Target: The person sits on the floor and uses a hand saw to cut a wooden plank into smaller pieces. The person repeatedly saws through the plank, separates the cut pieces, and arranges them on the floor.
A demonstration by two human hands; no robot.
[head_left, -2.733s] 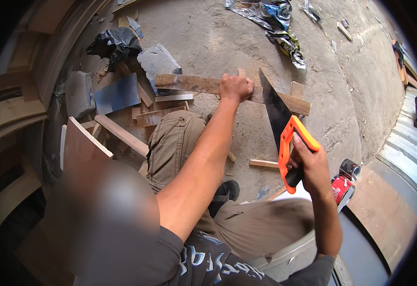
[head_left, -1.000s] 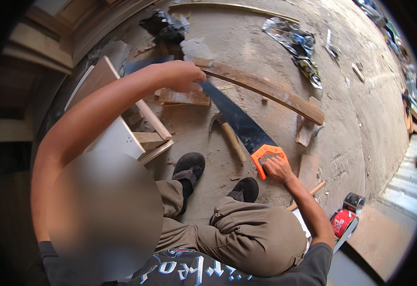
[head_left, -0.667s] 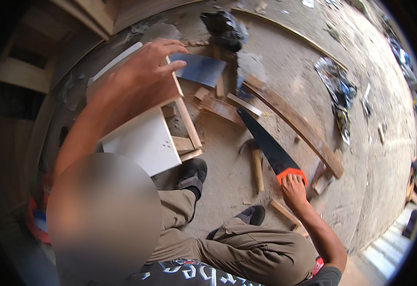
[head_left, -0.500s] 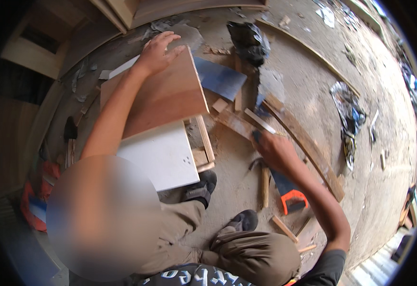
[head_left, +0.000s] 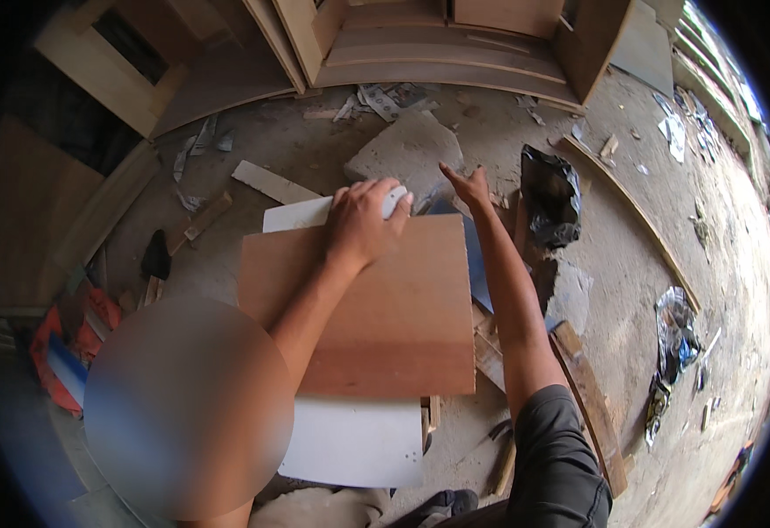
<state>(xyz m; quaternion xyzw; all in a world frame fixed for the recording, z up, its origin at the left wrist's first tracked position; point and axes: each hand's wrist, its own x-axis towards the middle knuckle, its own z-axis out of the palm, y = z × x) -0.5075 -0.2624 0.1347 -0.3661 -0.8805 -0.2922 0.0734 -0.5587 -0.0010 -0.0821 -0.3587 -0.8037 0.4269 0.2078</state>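
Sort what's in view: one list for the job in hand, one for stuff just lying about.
Apparently in the job:
White piece, in the left hand's grip
Brown panel
White board, partly under the panel

Apparently just lying about:
Black plastic bag
Crumpled foil wrapper
Long wood strip

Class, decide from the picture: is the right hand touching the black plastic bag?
Apart. The head view plainly shows floor between the right hand and the black plastic bag.
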